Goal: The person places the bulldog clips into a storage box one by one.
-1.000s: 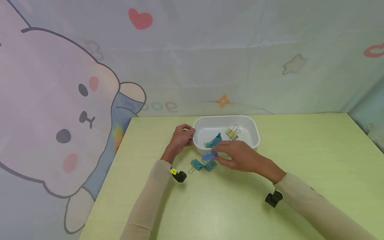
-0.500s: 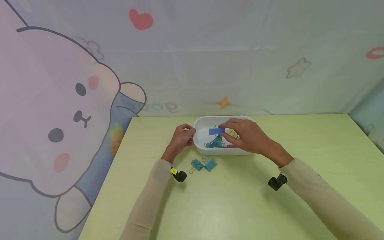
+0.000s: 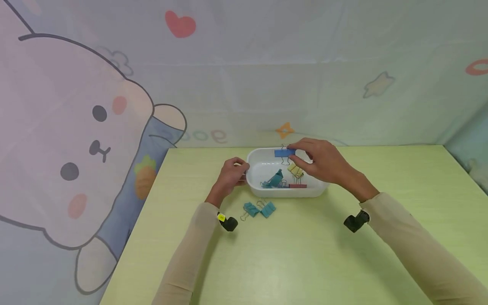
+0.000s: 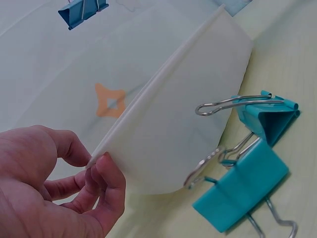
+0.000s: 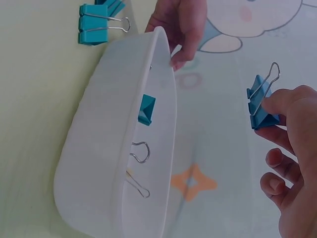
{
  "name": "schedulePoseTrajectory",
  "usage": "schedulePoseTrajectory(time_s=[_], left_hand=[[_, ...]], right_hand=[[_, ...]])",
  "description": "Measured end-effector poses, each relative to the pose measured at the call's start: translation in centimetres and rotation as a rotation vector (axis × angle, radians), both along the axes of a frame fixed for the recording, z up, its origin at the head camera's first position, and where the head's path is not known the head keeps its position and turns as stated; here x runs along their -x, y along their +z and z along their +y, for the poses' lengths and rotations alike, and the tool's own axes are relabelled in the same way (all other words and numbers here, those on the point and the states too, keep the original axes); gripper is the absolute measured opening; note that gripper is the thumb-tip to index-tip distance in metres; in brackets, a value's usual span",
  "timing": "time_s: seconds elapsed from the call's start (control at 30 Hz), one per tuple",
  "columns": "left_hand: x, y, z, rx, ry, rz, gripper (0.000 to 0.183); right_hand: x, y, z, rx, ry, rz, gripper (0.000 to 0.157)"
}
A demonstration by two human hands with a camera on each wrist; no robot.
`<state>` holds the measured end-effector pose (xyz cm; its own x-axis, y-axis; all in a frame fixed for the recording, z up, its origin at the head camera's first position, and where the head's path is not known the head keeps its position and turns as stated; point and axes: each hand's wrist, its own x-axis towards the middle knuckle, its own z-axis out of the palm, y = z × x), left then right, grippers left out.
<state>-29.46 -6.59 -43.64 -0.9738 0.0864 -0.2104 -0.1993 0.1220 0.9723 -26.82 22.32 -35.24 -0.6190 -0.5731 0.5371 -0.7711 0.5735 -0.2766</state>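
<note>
Pinching a blue metal binder clip [image 3: 281, 153], the right hand [image 3: 321, 160] holds it above the far side of a white oblong plastic tray [image 3: 287, 193], whose left rim the left hand [image 3: 230, 173] grips. Teal, yellow and red clips [image 3: 275, 179] already lie inside; two teal clips [image 3: 268, 209] remain outside on the pale-green tabletop [image 3: 267, 262].

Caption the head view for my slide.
Left hand pinches a white tray's rim; right hand holds a blue binder clip.

Cartoon backdrop [image 3: 259, 93] right across the far side!
Over on the left, a big pale animal face [image 3: 84, 140] lies sideways, carrot [image 3: 145, 182] below; red heart [image 3: 180, 24] up high, star [image 3: 378, 84] out right, orange sparkle [image 3: 285, 130] low, just above the yellow-green surface [image 3: 297, 258].
</note>
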Motion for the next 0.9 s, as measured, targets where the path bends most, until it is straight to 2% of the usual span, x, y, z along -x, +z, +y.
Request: schedulePoseTrajectory(time_s=[0.07, 0.23, 0.3, 0.63, 0.9], left_hand=[[0.0, 0.0, 0.0, 0.001, 0.000, -0.003, 0.023], [0.1, 0.0, 0.0, 0.001, 0.001, -0.003, 0.022], [0.1, 0.0, 0.0, 0.002, 0.001, -0.002, 0.022], [0.0, 0.0, 0.0, 0.005, 0.008, -0.011, 0.022], [-0.1, 0.2, -0.1, 0.005, 0.002, -0.008, 0.022]], right_hand=[[0.1, 0.0, 0.1, 0.014, -0.015, 0.003, 0.033], [0.0, 0.2, 0.2, 0.054, -0.059, -0.010, 0.063], [-0.1, 0.2, 0.3, 0.065, -0.059, -0.017, 0.068], [-0.9, -0.5, 0.2, 0.047, -0.009, -0.060, 0.064], [-2.2, -1.7, -0.6, -0.039, 0.067, -0.123, 0.063]])
